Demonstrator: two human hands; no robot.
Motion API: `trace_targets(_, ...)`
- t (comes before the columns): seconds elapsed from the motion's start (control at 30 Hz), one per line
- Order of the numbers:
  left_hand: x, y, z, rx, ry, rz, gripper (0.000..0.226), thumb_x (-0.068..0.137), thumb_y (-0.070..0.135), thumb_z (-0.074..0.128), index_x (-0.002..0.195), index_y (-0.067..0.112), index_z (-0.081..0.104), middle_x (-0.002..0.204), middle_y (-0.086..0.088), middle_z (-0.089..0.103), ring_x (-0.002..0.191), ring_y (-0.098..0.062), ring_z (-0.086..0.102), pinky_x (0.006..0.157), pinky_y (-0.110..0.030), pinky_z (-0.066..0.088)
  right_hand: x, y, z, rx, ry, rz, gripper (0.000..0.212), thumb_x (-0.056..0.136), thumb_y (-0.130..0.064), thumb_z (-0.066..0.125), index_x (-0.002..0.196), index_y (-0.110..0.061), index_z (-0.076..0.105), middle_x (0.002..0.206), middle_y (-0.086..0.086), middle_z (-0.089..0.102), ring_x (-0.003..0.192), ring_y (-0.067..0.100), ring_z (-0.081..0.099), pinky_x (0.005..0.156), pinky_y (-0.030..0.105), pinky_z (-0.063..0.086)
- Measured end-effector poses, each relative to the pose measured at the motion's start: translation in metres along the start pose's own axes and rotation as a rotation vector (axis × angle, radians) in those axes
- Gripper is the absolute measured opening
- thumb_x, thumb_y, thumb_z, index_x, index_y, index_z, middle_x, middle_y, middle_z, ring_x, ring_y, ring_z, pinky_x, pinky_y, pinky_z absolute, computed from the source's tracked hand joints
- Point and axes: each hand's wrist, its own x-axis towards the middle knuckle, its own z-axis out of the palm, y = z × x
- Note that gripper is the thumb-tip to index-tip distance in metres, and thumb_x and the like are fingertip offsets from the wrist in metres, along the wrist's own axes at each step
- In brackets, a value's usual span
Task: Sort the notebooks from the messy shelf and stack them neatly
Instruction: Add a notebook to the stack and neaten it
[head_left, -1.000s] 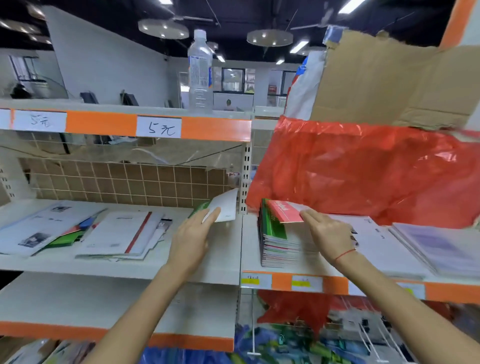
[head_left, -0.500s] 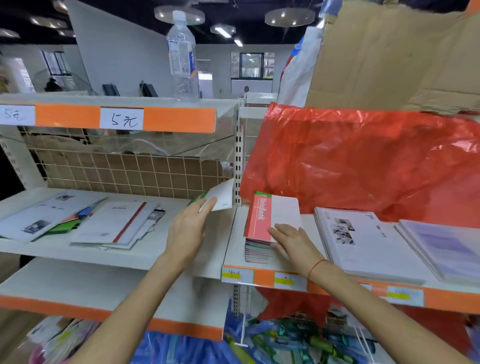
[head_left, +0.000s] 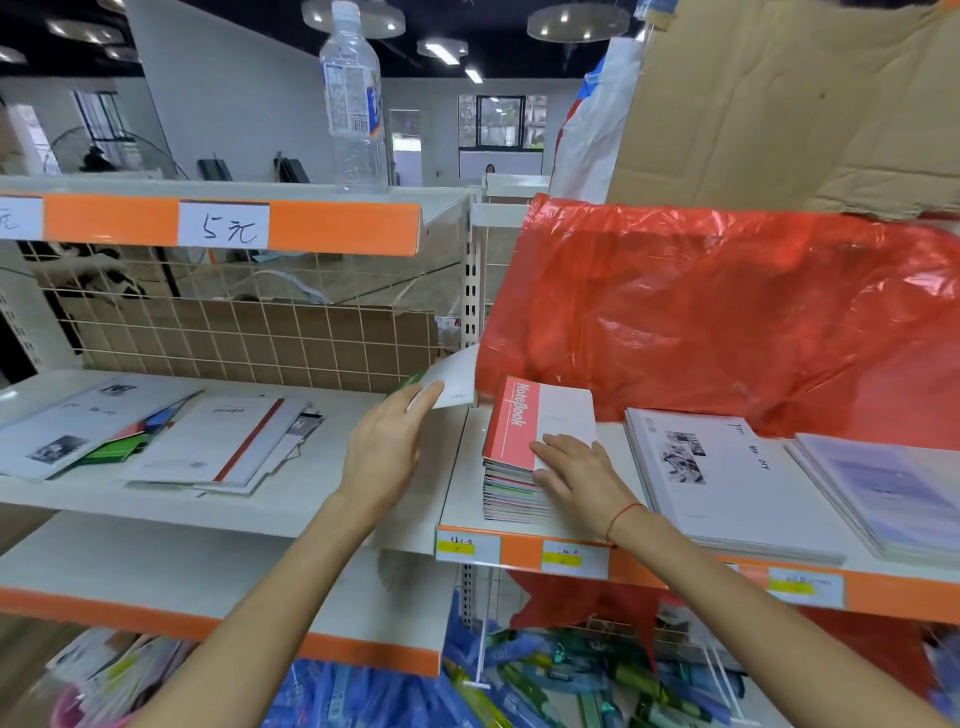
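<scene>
Under left hand (head_left: 387, 441), half-hidden notebook (head_left: 451, 383)

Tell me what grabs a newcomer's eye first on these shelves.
The big red plastic sheet draped over the right-hand bay dominates. Just below it, the right hand lies flat on a red notebook topping a neat stack, while the left hand holds a white notebook at the bay divider. A clear water bottle stands on the top shelf.

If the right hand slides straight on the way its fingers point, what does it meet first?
Probably nothing solid soon: the right hand lies flat on the red notebook, fingers pointing up-left along the cover; past its far edge comes the red plastic sheet, depth unclear.
</scene>
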Motion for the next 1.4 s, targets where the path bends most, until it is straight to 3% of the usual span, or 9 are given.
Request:
trace_targets(0.5, 0.012, 0.002, 0.008, -0.025, 0.017, 0.142, 0.077, 0.051, -0.024, 0.068, 0.12, 0.008, 0.062, 0.109, -0.017, 0.068, 0.08, -0.032, 0.068, 0.057, -0.033, 0.054, 0.002, 0.002, 0.0, 0.012, -0.021, 0.01, 0.047, 0.099, -0.036, 0.04, 0.144, -0.023, 0.035, 0.152, -0.002, 0.03, 0.142, 0.014, 0.019, 0.116, 0.043, 0.011)
trace_targets(0.67, 0.025, 0.017, 0.021, 0.008, -0.025, 0.31, 0.087, 0.049, -0.025, 0.069, 0.127, 0.009, 0.049, 0.118, -0.023, 0.063, 0.107, -0.039, 0.063, 0.085, -0.058, 0.048, -0.014, 0.019, -0.013, 0.137, 0.188, 0.085, 0.071, 0.089, -0.068, 0.024, 0.136, -0.02, 0.048, 0.146, 0.003, 0.04, 0.14, 0.02, 0.027, 0.115, 0.05, 0.011)
trace_targets(0.77, 0.038, 0.041, 0.032, 0.008, -0.139, 0.391, 0.085, 0.054, -0.029, 0.058, 0.133, 0.001, 0.049, 0.129, -0.028, 0.054, 0.121, -0.042, 0.051, 0.1, -0.058, 0.036, -0.029, 0.043, -0.029, 0.154, 0.346, 0.194, 0.042, 0.096, -0.038, 0.044, 0.13, -0.016, 0.055, 0.141, 0.007, 0.047, 0.136, 0.025, 0.034, 0.113, 0.053, 0.014)
trace_targets(0.87, 0.044, 0.072, 0.04, 0.032, -0.4, 0.354, 0.079, 0.077, -0.022, 0.039, 0.148, 0.01, 0.025, 0.142, -0.023, 0.036, 0.134, -0.036, 0.031, 0.115, -0.046, 0.014, -0.043, 0.06, -0.041, 0.132, 0.394, 0.249, 0.048, 0.089, -0.035, 0.041, 0.125, -0.008, 0.059, 0.135, 0.014, 0.051, 0.131, 0.031, 0.042, 0.108, 0.059, 0.02)
trace_targets(1.0, 0.043, 0.09, 0.049, 0.147, -0.636, 0.414, 0.068, 0.085, -0.015, 0.038, 0.146, 0.01, 0.024, 0.124, -0.02, 0.045, 0.119, -0.035, 0.041, 0.107, -0.051, 0.027, -0.054, 0.069, -0.042, 0.084, 0.4, 0.276, 0.032, 0.096, -0.019, 0.052, 0.125, -0.006, 0.059, 0.135, 0.017, 0.051, 0.131, 0.032, 0.042, 0.109, 0.061, 0.016)
trace_targets(1.1, 0.04, 0.083, 0.057, 0.116, -0.724, 0.434, 0.047, 0.094, 0.0, 0.039, 0.14, 0.01, 0.035, 0.12, -0.017, 0.05, 0.115, -0.033, 0.047, 0.095, -0.045, 0.038, -0.056, 0.069, -0.036, 0.036, 0.398, 0.253, 0.036, 0.094, -0.025, 0.047, 0.122, -0.007, 0.061, 0.131, 0.017, 0.054, 0.127, 0.033, 0.046, 0.107, 0.063, 0.017)
trace_targets(1.17, 0.041, 0.078, 0.06, 0.088, -0.737, 0.431, 0.039, 0.101, 0.019, 0.036, 0.14, 0.014, 0.037, 0.13, -0.013, 0.048, 0.123, -0.029, 0.043, 0.1, -0.048, 0.035, -0.054, 0.068, -0.034, 0.031, 0.395, 0.256, 0.044, 0.089, -0.031, 0.043, 0.12, -0.007, 0.063, 0.128, 0.017, 0.057, 0.123, 0.034, 0.05, 0.105, 0.064, 0.019)
trace_targets(1.27, 0.042, 0.071, 0.06, 0.046, -0.794, 0.386, 0.044, 0.102, 0.038, 0.031, 0.144, 0.025, 0.035, 0.147, -0.003, 0.036, 0.136, -0.024, 0.029, 0.105, -0.057, 0.025, -0.051, 0.067, -0.033, 0.012, 0.412, 0.241, 0.054, 0.089, -0.043, 0.035, 0.116, -0.007, 0.065, 0.125, 0.018, 0.059, 0.119, 0.034, 0.054, 0.103, 0.064, 0.023)
trace_targets(1.4, 0.039, 0.066, 0.062, -0.027, -0.832, 0.328, 0.046, 0.101, 0.043, 0.031, 0.146, 0.033, 0.031, 0.156, 0.003, 0.023, 0.144, -0.023, 0.014, 0.107, -0.063, 0.016, -0.049, 0.068, -0.03, -0.004, 0.399, 0.23, 0.055, 0.089, -0.044, 0.034, 0.117, -0.008, 0.064, 0.126, 0.017, 0.059, 0.119, 0.033, 0.054, 0.105, 0.063, 0.02)
